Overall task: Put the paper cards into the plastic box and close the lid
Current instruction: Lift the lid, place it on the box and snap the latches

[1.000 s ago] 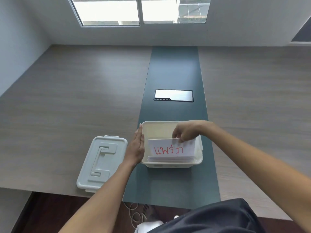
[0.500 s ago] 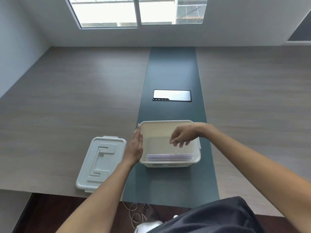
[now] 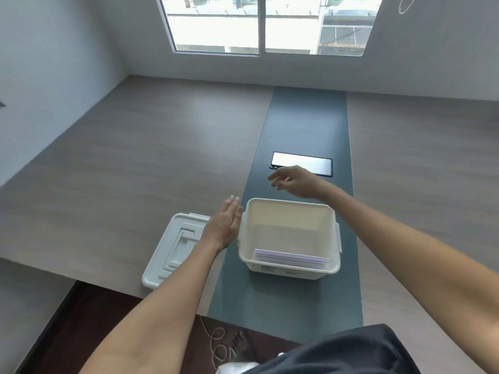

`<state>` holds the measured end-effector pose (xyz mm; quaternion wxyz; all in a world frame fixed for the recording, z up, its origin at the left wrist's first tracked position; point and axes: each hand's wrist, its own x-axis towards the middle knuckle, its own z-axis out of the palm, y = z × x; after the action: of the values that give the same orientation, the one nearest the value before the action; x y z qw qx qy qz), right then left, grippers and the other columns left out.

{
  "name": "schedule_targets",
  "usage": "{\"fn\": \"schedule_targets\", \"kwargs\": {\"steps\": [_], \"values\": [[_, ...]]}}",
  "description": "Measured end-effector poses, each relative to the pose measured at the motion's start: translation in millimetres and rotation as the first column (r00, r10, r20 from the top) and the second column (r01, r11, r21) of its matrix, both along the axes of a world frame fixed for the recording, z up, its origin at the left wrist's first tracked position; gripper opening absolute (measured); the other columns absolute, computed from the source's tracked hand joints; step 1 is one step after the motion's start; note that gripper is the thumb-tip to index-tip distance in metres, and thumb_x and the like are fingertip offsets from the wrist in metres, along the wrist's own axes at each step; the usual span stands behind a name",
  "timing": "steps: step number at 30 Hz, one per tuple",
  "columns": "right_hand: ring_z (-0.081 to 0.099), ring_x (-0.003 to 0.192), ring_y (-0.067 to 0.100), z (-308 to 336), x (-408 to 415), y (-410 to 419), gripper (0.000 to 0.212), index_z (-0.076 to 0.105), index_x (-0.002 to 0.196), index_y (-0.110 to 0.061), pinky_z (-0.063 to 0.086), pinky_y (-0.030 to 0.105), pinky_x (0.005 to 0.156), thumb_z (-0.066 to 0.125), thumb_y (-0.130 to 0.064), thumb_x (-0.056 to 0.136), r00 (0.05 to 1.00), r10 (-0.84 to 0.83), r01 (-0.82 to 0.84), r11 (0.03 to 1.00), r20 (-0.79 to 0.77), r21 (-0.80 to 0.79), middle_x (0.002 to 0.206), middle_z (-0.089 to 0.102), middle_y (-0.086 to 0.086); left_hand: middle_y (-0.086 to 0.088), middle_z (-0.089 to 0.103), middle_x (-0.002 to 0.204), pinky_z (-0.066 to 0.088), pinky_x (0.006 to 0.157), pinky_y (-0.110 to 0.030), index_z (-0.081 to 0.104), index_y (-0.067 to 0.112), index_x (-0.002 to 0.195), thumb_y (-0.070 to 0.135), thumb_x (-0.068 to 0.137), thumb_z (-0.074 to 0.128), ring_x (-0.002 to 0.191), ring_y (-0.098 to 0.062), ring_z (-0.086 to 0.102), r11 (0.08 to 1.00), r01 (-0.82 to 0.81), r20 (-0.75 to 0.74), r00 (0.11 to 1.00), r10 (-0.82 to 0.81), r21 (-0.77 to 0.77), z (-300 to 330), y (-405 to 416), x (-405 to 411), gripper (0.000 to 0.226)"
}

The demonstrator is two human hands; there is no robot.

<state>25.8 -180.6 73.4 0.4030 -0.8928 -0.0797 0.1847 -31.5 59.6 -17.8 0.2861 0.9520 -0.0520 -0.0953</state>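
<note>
So the paper cards (image 3: 291,259) sit stacked against the near wall of the plastic box (image 3: 289,271), the left hand (image 3: 222,228) flat and empty bracing its left side, probably to steady it, right hand (image 3: 295,182) loose and empty beyond it, lid (image 3: 172,249) waiting just left.

Wood-grain surface (image 3: 135,163) under a bright window (image 3: 264,22).
Split down the middle by a dark green strip (image 3: 305,125) with a glossy inset plate (image 3: 302,164); ringed by pale grey walls (image 3: 54,49); dark floor (image 3: 89,314) below.
</note>
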Motion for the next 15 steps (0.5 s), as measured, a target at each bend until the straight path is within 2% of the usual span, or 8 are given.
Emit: {"fn": "schedule_targets", "kwargs": {"steps": [3,6,11,15], "values": [[0.063,0.108,0.015,-6.1,12.4,22.4,0.032,0.067,0.125,-0.017,0.042,0.023,0.098,0.055,-0.018,0.096,0.998,0.024,-0.018,0.994,0.051,-0.108,0.126,0.068,0.001,0.002,0.022,0.165,0.037,0.111,-0.045,0.033,0.021,0.154,0.042,0.105,0.025,0.144,-0.029,0.038,0.99,-0.058,0.053,0.997,0.051,0.128,5.3,20.8,-0.6,0.054],[0.055,0.129,0.021,-12.7,21.9,52.3,0.038,0.061,0.135,-0.015,0.034,0.023,0.106,0.055,-0.019,0.097,0.99,0.128,-0.111,0.97,0.063,-0.218,0.14,0.06,0.003,-0.002,0.021,0.165,0.03,0.116,-0.043,0.033,0.018,0.154,0.041,0.105,0.025,0.151,-0.024,0.023,0.973,-0.138,0.082,0.989,0.125,0.183,2.9,50.9,-8.4,0.054],[0.047,0.136,0.028,-28.6,35.6,107.4,0.045,0.051,0.144,-0.014,0.033,0.031,0.11,0.051,-0.025,0.1,0.957,0.289,-0.263,0.905,0.029,-0.334,0.148,0.05,0.011,-0.003,0.018,0.166,0.023,0.117,-0.042,0.031,0.019,0.155,0.04,0.105,0.026,0.153,-0.023,0.015,0.927,-0.318,0.049,0.948,0.315,0.198,-11.0,103.9,-35.5,0.054],[0.046,0.137,0.028,-52.9,42.4,152.9,0.047,0.05,0.145,-0.013,0.032,0.032,0.112,0.051,-0.027,0.099,0.921,0.387,-0.37,0.847,-0.034,-0.382,0.151,0.048,0.009,-0.006,0.013,0.167,0.021,0.119,-0.045,0.026,0.017,0.156,0.043,0.105,0.023,0.154,-0.025,0.011,0.869,-0.448,-0.032,0.885,0.464,0.211,-26.5,139.6,-69.6,0.057]]}}
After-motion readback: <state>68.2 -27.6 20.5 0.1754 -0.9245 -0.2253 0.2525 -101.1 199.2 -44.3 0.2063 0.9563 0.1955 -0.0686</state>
